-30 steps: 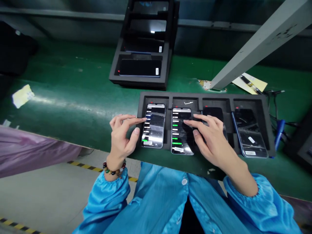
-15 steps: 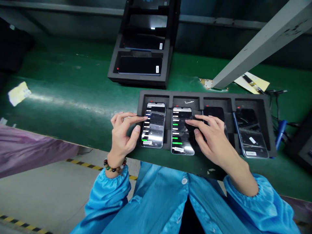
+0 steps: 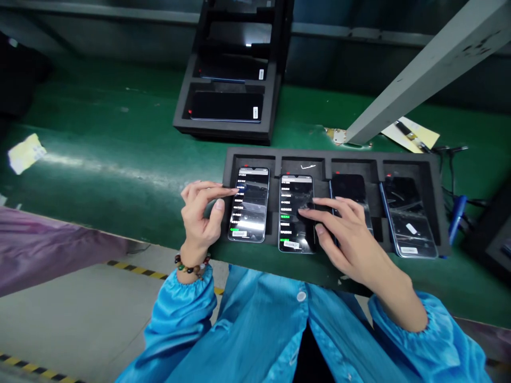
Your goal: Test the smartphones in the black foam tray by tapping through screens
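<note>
Four phones, flat slabs with rounded corners and glossy glass faces, at a matt dark-grey tray with four rectangular recesses, lying on the green worktop, smooth and streaked with reflected light.

First phone, over the leftmost recess: lit, black screen, white text lines, one green; barcode label at the lower end. Second phone, over the next recess: likewise lit and labelled, with green lines among the white. Third phone: dark, partly covered by a hand. Fourth phone: dark, blue-edged, reflective, set aslant in the rightmost recess.

Hands, two, bare, holding nothing. Left hand: loosely open, index finger stretched to the first phone's left edge, thumb apart; round-beaded bracelet at the wrist. Right hand: half open, index finger extended over the second phone's screen. Whether either fingertip presses the glass cannot be told.

Sleeves, shiny blue cloth, gathered at elastic cuffs.

Beyond: stacked dark trays bearing further phones; one square-sided grey post, scuffed; yellow paper, creased; thin black cables.
</note>
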The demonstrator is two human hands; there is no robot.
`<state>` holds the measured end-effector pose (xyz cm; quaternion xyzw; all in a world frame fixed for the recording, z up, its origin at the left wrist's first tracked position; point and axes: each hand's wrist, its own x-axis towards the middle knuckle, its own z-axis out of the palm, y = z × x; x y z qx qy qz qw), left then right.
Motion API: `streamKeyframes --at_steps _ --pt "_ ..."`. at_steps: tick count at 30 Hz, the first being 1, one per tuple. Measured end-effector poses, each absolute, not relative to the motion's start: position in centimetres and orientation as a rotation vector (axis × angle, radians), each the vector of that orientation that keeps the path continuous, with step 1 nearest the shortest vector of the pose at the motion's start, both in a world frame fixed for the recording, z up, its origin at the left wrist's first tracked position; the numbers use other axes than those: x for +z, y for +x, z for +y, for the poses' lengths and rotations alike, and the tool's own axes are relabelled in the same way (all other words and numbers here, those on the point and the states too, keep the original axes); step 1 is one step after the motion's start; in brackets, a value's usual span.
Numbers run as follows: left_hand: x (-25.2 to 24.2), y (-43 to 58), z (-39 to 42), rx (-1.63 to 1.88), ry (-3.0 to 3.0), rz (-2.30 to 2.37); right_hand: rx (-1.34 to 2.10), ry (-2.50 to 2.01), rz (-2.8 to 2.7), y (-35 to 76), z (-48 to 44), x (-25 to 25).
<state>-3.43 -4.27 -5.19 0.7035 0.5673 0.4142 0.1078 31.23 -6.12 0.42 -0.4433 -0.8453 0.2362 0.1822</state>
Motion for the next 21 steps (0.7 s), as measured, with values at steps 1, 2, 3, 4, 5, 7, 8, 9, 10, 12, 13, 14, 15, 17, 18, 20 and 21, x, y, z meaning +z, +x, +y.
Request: streamKeyframes --at_steps 1,2,3,4,5,7,8,9,10,12,13,14,15,17,18,20,21 --pt "-5.2 -3.4 -4.2 1.213 2.071 1.673 0.644 -1.269 -2.391 31.2 -6.0 0.4" --pt "-5.2 -3.3 -4.1 1.215 2.073 1.670 0.647 -1.271 -2.402 31.2 -6.0 0.4" --pt "-5.2 -3.3 -4.1 1.224 2.075 1.662 0.671 -1.257 -2.413 31.2 -6.0 0.4" --pt "-5.2 -3.3 -4.0 1.235 2.078 1.652 0.710 -1.231 -2.422 31.3 -6.1 0.5" --pt "-5.1 -3.2 -4.0 1.245 2.078 1.644 0.750 -1.203 -2.426 31.3 -6.2 0.5" --pt "-5.1 -3.2 -3.9 1.253 2.077 1.639 0.794 -1.161 -2.425 31.4 -6.4 0.7" --pt "-5.1 -3.2 -3.9 1.252 2.077 1.638 0.798 -1.152 -2.422 31.4 -6.5 0.8" --pt "-5.1 -3.2 -3.9 1.251 2.078 1.638 0.791 -1.154 -2.418 31.3 -6.4 0.8" --pt "-5.1 -3.2 -3.9 1.249 2.079 1.637 0.773 -1.168 -2.410 31.2 -6.3 0.8" --pt "-5.1 -3.2 -3.9 1.244 2.082 1.638 0.707 -1.230 -2.379 30.9 -5.9 0.7" --pt "-5.1 -3.2 -3.9 1.232 2.082 1.650 0.666 -1.271 -2.361 30.6 -5.6 0.5" --pt "-5.1 -3.2 -4.0 1.215 2.080 1.668 0.628 -1.316 -2.344 30.4 -5.3 0.3" --pt "-5.1 -3.2 -4.0 1.194 2.078 1.686 0.597 -1.361 -2.330 30.2 -5.1 0.2" --pt "-5.0 -3.2 -4.0 1.166 2.082 1.703 0.567 -1.431 -2.323 29.8 -4.8 -0.2" --pt "-5.0 -3.2 -3.9 1.158 2.085 1.699 0.564 -1.455 -2.325 29.7 -4.7 -0.3" --pt "-4.9 -3.2 -3.8 1.155 2.096 1.676 0.566 -1.472 -2.327 29.8 -4.8 -0.4" --pt "-4.9 -3.2 -3.8 1.152 2.100 1.667 0.567 -1.469 -2.322 30.0 -4.9 -0.4"
